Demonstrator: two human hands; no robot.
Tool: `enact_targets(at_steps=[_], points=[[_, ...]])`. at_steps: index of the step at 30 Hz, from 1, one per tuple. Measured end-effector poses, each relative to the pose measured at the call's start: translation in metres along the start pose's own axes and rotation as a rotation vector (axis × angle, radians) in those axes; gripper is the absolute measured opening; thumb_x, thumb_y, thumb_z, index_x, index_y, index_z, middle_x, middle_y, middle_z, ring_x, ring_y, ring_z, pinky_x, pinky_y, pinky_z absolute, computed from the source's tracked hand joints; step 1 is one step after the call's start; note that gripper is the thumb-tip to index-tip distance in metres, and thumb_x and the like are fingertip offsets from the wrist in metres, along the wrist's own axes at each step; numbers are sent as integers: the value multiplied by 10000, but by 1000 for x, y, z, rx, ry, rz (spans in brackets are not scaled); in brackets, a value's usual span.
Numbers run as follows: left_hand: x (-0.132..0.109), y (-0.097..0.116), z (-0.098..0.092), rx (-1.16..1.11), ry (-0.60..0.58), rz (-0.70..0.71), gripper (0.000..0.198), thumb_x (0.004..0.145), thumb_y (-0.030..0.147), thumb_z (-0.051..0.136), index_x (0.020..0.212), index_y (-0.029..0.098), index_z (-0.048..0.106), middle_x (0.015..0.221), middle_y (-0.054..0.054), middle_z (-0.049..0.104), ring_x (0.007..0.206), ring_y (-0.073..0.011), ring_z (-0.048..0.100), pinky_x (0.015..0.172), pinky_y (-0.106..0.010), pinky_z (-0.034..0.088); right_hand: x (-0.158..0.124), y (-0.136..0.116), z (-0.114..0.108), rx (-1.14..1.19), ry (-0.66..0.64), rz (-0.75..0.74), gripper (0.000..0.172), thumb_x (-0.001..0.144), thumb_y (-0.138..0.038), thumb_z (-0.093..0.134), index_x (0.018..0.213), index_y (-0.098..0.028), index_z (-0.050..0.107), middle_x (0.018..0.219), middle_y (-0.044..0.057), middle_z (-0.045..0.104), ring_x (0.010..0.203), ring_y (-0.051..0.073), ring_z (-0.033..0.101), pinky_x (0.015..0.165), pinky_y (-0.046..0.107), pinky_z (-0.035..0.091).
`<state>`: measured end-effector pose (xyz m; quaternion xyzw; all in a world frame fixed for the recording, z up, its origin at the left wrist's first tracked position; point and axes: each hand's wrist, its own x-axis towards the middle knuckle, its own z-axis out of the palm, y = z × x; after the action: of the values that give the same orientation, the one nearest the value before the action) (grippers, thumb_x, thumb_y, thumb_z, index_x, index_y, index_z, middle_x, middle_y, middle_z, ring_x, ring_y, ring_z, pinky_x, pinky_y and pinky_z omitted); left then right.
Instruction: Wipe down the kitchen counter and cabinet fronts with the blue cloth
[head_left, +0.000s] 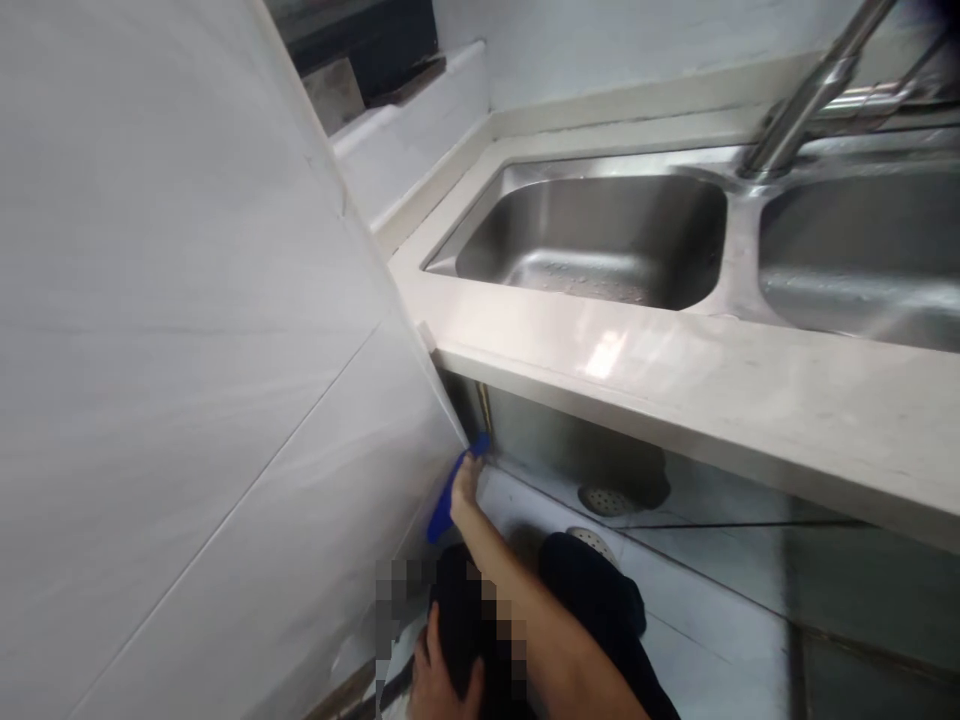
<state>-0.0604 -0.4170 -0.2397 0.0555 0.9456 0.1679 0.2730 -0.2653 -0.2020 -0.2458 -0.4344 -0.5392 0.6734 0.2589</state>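
Note:
My right hand (466, 480) reaches forward and down to the lower edge of the white tiled wall (300, 330). It holds a blue cloth (444, 505) against the wall, near the corner beneath the counter; the fingertips are partly hidden. My left hand (444, 672) rests on my dark-clothed knee (454, 590) at the bottom of the view, its fingers apart and with nothing visible in them. Blurred squares cover part of the area around that knee.
Overhead in front runs a pale countertop (540, 325) with a protruding edge. A steel double sink (739, 240) and a faucet (802, 95) are set in it. Below stand glossy panels (540, 430). A round floor drain (592, 543) lies beside my other knee (592, 585).

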Motion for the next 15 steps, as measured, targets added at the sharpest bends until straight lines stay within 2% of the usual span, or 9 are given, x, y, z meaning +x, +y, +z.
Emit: enact_targets(at_steps=[4,8,12,15], points=[[-2,11,-5,-27,-31,-9,826,971,471,422,1677,133,157,1659,-178,323,1496,-302,417,1203,-414,424,-12,-4,5,-15,70,128,622,976,-557,347,1284,-126,673,1243,217,718,1307,333,614,1074,484,500],[-5,16,-13,-30,-57,-34,807,1010,497,434,1691,182,138,1652,-188,314,1461,-333,458,1175,-450,447,-16,-27,-2,3,56,101,577,953,-575,411,1254,-170,690,1162,169,752,1235,331,662,1027,473,541],[-5,15,-12,-54,-57,-16,810,1016,513,470,1692,210,144,1621,-203,340,1443,-352,479,1170,-470,446,-27,-63,-24,64,-8,11,563,967,-634,399,1190,-201,683,1001,102,775,1015,288,740,874,438,614],[-6,14,-10,-95,-30,17,795,1020,492,466,1690,212,143,1565,-203,401,1420,-346,504,1172,-468,443,-43,-87,-55,174,-89,-15,560,970,-649,400,1107,-178,668,864,88,761,849,276,756,768,426,635]])
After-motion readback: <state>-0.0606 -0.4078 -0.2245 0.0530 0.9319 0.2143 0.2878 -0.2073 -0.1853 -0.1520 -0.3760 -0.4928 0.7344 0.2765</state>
